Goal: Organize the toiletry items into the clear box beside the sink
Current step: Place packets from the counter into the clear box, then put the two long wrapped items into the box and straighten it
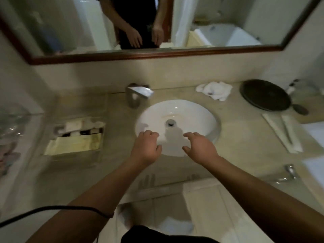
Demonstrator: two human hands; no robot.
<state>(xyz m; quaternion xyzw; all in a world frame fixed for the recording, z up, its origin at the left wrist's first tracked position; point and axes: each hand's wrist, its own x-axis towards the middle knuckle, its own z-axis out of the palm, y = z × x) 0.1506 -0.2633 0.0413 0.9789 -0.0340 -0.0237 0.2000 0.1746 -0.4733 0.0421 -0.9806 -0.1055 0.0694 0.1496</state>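
The clear box (52, 137) stands on the counter left of the white sink (206, 118). It holds several small white and dark toiletry items (78, 128) at its back and a pale yellow packet (75, 143) at its front. My left hand (146, 148) hovers over the sink's near left rim with loosely curled fingers and holds nothing. My right hand (199, 144) hovers over the near right rim, fingers relaxed, also empty. Two long white wrapped items (282, 132) lie on the counter to the right.
A chrome tap (138, 92) stands behind the sink. A crumpled white cloth (214, 90) and a round dark tray (264, 94) lie at the back right. A glass vessel (10, 123) sits at the far left. A mirror (157, 23) hangs above.
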